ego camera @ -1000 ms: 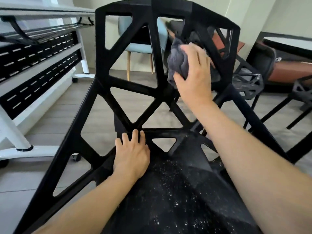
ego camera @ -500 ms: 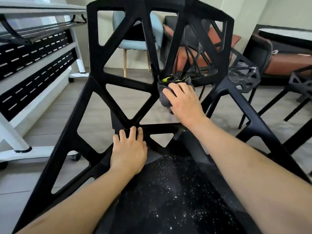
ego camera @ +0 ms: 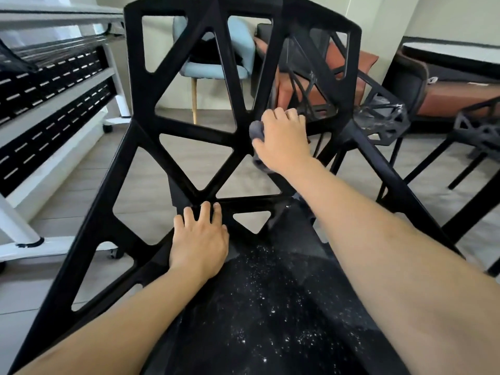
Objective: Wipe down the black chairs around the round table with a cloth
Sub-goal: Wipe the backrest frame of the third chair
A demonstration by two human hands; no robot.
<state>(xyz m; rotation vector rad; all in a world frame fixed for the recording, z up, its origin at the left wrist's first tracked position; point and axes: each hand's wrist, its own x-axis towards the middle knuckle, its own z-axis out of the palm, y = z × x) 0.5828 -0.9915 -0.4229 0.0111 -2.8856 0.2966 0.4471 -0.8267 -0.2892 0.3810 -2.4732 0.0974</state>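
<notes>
- The black chair (ego camera: 173, 147) fills most of the view: an openwork backrest of angular struts with triangular gaps, and a solid seat in the foreground speckled with white dust.
- A white folding table (ego camera: 54, 109) with black perforated panels stands at the left on the grey wood-look floor (ego camera: 151, 185).
- More black chairs (ego camera: 384, 123) of the same openwork kind stand to the right, behind the near one, also dusty; another shows at the far right edge.
- A light blue chair (ego camera: 238, 50) with wooden legs and a rust-coloured seat (ego camera: 351, 63) sit against the far wall, seen through the backrest gaps.
- The right hand (ego camera: 281, 142) has its fingers curled round a bunched grey cloth (ego camera: 257, 129), pressing it against a strut low on the right side of the backrest.
- The left hand (ego camera: 200, 239) lies flat with fingers straight and slightly spread, resting where the backrest meets the seat and holding nothing.
</notes>
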